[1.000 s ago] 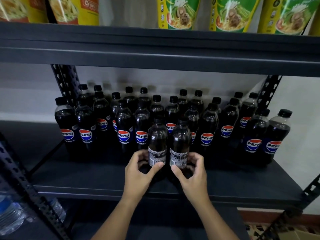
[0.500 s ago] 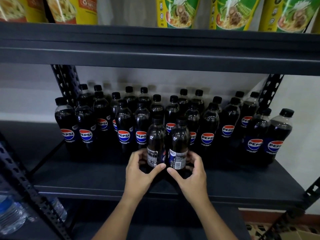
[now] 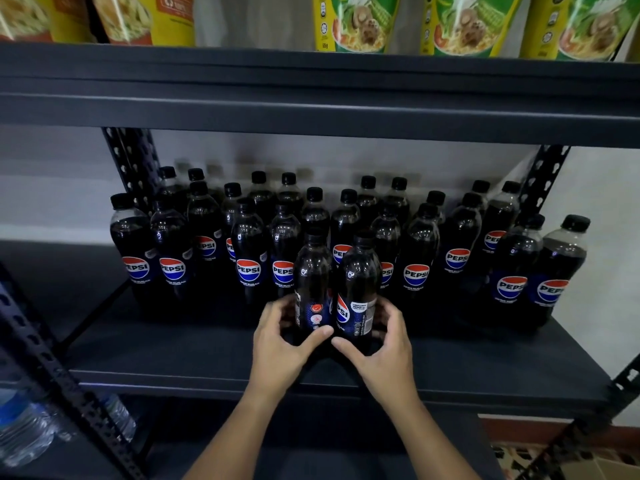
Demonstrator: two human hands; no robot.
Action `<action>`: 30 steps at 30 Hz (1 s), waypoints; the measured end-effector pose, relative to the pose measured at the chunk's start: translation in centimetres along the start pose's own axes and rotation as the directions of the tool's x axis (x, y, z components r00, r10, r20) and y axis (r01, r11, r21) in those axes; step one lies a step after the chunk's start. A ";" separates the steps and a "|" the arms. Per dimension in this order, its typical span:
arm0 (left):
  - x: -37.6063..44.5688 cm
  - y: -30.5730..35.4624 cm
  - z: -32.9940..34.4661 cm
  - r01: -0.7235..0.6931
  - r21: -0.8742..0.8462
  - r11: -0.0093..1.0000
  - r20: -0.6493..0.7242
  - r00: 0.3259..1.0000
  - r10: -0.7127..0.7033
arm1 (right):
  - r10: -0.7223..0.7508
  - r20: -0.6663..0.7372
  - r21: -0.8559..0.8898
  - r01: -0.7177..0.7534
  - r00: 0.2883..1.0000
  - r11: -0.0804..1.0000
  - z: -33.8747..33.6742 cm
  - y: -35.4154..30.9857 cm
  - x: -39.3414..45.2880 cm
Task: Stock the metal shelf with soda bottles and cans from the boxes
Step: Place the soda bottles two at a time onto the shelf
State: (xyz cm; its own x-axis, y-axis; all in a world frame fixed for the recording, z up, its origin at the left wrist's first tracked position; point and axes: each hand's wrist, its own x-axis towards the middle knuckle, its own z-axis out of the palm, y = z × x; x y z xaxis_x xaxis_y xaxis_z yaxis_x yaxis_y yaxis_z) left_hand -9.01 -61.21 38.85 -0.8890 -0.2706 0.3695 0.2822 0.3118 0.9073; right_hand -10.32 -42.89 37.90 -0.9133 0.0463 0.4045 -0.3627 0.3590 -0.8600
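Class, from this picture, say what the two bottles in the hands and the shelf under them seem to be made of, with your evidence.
Two held bottles: probably clear glossy plastic; dark drink shows through, light glints on the shoulders, printed film labels, black caps that look plastic.
Shelf: likely metal, matt dark grey painted finish; the perforated uprights and thin folded front edge suggest steel, though the deck could be board.

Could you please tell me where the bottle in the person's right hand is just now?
In the head view, the dark plastic Pepsi bottle stands mid-shelf, front of the rows, beside the left hand's bottle; the right hand holds its base.
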 end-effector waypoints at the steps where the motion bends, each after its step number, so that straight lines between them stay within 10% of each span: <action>1: 0.0 0.0 0.0 0.002 0.012 1.000 -0.021 1.000 -0.002 | -0.009 -0.011 -0.015 0.009 1.000 1.000 0.0 0.1 0.0; 30: 0.0 -0.4 -0.2 -0.027 -0.042 0.999 0.066 0.997 0.030 | 0.044 0.046 0.131 -0.050 0.998 0.990 0.0 0.9 0.4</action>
State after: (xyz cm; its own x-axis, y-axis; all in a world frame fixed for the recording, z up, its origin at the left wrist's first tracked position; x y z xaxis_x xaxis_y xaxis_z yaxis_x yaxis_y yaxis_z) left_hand -9.10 -61.53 38.53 -0.9021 -0.2004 0.3822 0.3209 0.2805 0.9046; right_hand -10.99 -42.58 37.26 -0.9361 0.0190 0.3513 -0.3377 0.2315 -0.9123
